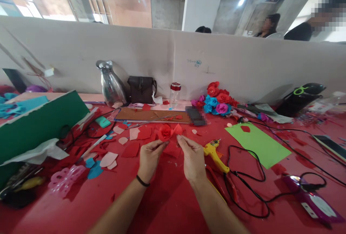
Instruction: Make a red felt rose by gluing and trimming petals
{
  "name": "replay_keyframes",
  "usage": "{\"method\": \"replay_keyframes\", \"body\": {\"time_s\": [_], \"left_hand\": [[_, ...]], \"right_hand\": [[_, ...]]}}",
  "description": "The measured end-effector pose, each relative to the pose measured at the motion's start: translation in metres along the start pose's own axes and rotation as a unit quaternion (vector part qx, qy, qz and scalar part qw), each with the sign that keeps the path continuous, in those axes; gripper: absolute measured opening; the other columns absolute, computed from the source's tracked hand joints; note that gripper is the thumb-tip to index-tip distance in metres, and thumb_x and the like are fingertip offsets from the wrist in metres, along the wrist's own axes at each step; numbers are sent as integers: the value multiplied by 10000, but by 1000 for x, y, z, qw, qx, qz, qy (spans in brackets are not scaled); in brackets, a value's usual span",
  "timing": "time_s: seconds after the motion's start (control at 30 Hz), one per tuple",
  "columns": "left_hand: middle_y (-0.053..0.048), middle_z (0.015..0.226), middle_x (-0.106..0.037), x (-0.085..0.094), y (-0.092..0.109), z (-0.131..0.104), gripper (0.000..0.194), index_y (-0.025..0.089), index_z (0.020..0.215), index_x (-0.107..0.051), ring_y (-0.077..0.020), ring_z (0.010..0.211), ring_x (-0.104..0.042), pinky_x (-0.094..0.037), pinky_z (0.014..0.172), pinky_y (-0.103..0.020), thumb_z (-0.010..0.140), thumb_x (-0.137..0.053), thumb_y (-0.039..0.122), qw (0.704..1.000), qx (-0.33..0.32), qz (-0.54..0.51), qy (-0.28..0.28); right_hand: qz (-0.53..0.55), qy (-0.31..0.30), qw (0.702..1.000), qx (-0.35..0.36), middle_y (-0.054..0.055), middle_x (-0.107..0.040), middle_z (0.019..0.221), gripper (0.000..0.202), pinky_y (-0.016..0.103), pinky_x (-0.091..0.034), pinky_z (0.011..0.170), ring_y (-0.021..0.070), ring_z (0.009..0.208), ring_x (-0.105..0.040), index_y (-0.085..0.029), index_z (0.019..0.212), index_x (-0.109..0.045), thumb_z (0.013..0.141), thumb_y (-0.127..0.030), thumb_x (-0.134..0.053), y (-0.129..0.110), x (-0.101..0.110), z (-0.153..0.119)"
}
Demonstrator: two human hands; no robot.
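Observation:
In the middle of the head view a red paper rose (165, 132) is held up over the red table. My left hand (150, 158) is closed in a pinch at the underside of the rose, with a dark band on its wrist. Between the thumb and fingers of my right hand (193, 158) is a loose red paper petal (177, 129), close beside the rose's right side. Whether the petal touches the rose I cannot tell. Red paper pieces (131, 149) lie on the table just beyond my left hand. A yellow glue gun (216, 154) rests right of my right hand.
Pliers (232, 187) and a black cord lie at the right, near a purple power strip (313, 199) and green paper (259, 145). Finished paper flowers (217, 99), a glass jar (175, 95) and a metal jug (110, 84) stand at the back. A green box (45, 126) is left.

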State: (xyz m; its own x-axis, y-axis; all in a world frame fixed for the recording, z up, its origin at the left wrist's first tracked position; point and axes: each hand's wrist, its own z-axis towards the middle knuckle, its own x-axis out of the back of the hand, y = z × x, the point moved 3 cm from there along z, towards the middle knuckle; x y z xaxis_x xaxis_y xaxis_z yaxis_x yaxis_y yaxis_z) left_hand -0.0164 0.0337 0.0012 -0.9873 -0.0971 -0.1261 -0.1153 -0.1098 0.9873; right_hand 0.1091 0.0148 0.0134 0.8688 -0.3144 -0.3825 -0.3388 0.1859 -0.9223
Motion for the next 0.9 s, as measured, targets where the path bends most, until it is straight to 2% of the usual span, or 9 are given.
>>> {"method": "replay_keyframes", "body": {"time_s": [0.5,0.7,0.9], "left_hand": [[-41,741,-761,0,-5,1,100,204,678,-766,-227,765,-681,-535,761,-322,624,-688,236,1000,-15,-9,-4],[-38,681,-749,2,-8,1,79,202,628,-755,-225,747,-678,-536,741,-317,626,-678,219,1000,-20,0,-1],[-42,757,-761,2,-7,0,133,202,707,-773,-211,735,-671,-527,738,-302,622,-670,201,1000,-16,-22,-5]], "right_hand": [[-1,-20,1000,9,2,-646,652,180,264,-467,649,149,673,-527,-206,712,-760,676,-377,-718,2,-3,-3],[-2,-22,1000,9,10,-675,670,194,295,-487,704,166,705,-573,-198,762,-769,684,-365,-709,0,-5,-5],[14,-43,999,11,14,-710,725,171,303,-497,720,178,742,-606,-218,799,-768,708,-341,-690,1,-9,-8]]}}
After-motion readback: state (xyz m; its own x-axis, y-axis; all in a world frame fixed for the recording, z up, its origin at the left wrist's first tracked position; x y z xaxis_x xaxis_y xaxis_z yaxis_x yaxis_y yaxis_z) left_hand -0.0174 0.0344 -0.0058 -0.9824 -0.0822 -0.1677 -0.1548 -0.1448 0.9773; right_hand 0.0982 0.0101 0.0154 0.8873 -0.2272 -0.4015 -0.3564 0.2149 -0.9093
